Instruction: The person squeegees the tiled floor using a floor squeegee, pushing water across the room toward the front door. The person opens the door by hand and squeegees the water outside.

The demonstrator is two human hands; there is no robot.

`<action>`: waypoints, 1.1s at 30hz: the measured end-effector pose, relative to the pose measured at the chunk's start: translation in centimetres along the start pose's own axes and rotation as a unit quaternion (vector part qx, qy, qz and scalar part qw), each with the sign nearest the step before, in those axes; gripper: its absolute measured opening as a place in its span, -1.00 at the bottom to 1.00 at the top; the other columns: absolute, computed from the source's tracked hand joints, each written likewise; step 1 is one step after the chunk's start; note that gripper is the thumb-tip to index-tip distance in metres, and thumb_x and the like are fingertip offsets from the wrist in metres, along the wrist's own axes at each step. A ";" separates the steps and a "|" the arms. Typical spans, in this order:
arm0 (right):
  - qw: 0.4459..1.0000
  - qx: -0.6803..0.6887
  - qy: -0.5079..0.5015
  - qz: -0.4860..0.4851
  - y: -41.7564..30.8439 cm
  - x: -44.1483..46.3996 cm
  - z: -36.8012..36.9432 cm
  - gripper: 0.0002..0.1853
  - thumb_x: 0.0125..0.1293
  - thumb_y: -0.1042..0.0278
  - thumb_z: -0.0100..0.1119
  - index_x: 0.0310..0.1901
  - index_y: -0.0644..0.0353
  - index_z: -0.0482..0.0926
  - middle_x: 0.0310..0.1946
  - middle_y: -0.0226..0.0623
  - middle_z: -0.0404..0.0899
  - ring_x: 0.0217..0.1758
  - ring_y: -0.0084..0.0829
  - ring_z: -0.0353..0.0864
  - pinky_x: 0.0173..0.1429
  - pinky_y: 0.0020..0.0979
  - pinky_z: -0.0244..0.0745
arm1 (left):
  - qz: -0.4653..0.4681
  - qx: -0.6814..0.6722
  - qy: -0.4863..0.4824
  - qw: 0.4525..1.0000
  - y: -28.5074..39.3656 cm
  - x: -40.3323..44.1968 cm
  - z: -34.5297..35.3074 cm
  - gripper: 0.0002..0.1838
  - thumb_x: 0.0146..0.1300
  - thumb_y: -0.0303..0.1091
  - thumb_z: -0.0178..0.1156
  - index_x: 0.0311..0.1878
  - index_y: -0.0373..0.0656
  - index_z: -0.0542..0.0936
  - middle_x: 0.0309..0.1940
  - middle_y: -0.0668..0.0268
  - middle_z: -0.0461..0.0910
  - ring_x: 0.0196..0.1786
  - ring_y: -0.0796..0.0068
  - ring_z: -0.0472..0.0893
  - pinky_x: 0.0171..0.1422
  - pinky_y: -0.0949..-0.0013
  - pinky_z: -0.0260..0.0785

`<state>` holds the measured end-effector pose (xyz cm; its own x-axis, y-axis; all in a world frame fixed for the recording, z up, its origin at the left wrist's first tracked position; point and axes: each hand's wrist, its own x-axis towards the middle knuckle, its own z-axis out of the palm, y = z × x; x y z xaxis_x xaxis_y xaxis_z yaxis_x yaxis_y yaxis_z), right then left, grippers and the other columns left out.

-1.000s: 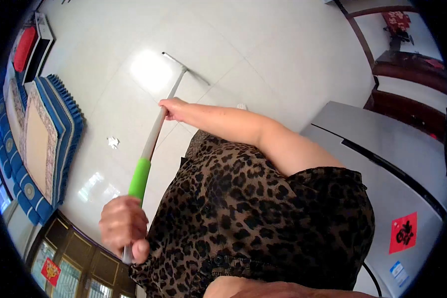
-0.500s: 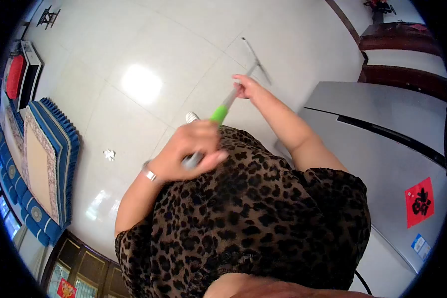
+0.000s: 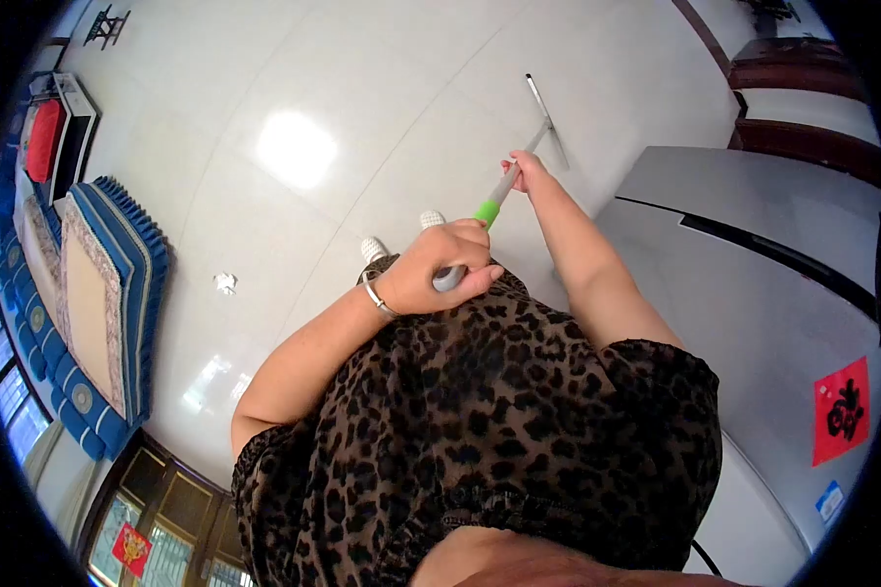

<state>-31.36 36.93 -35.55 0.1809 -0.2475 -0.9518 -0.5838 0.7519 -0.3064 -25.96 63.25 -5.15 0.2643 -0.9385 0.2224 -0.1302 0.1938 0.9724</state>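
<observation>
A long-handled floor squeegee (image 3: 541,137) with a narrow T-shaped head reaches away from me onto the pale tiles. My left hand (image 3: 445,259) is wrapped round the top of its handle, and the rounded grey end pokes out by the thumb. Just beyond that fist shows a bright green collar (image 3: 486,211). Further down the shaft, my right hand (image 3: 525,173) grips the grey pole, close above the head. The squeegee's head appears to rest on the floor. A silver bracelet (image 3: 377,296) circles my left wrist.
A crumpled white scrap (image 3: 225,283) lies on the shiny floor (image 3: 264,225). A table under a blue skirted cover (image 3: 117,293) and a blue sofa stand at left. On the right is a grey refrigerator (image 3: 744,284). White shoes (image 3: 373,248) show below my hands.
Both hands and the squeegee have shifted to the right in view, the left hand also upward. Both shoes now show. The whole view has moved slightly.
</observation>
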 end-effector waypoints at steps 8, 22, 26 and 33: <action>0.995 -0.090 -0.033 -0.030 2.3 -0.6 4.9 -0.71 0.18 0.22 -0.12 -0.08 0.08 0.25 -0.35 -0.34 0.51 -0.35 -0.42 0.49 -0.19 -0.19 0.45 | -0.017 0.020 0.081 0.996 1.5 -4.1 -1.0 -0.68 0.04 -0.50 0.09 -0.75 -0.25 0.26 -0.76 0.25 0.25 -0.61 0.33 0.27 -0.34 0.35 0.21; 0.966 -0.172 -0.194 -0.009 29.5 -16.3 39.2 -0.77 0.11 0.17 -0.09 -0.35 0.16 0.42 -0.52 -0.30 0.47 -0.63 -0.46 0.38 -0.57 -0.39 0.38 | -0.098 0.218 0.257 0.937 19.6 -33.3 -9.9 -0.77 -0.09 -0.48 0.02 -0.77 -0.23 0.27 -0.77 0.24 0.33 -0.64 0.39 0.38 -0.12 0.12 0.32; 0.951 -0.172 -0.256 0.032 33.2 -20.4 43.1 -0.84 0.07 0.26 -0.02 -0.37 0.14 0.39 -0.55 -0.35 0.42 -0.57 -0.48 0.39 -0.51 -0.41 0.37 | -0.092 0.263 0.240 0.930 22.5 -34.2 -9.6 -0.76 -0.09 -0.47 0.08 -0.78 -0.16 0.30 -0.84 0.33 0.32 -0.70 0.43 0.40 -0.21 0.25 0.35; 0.958 0.033 -0.273 0.087 32.2 -22.4 38.8 -0.89 0.06 0.41 0.04 -0.36 0.18 0.37 -0.48 -0.30 0.37 -0.44 -0.41 0.42 -0.45 -0.41 0.42 | 0.013 0.207 0.151 0.967 23.8 -32.9 -8.3 -0.66 -0.01 -0.35 0.08 -0.83 -0.12 0.28 -0.87 0.38 0.32 -0.75 0.48 0.39 -0.39 0.31 0.38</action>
<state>-23.49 90.38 -24.38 0.4821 0.2282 -0.8459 -0.5955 0.7935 -0.1253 -29.80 101.09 11.29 0.5140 -0.7970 0.3172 -0.4948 0.0267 0.8686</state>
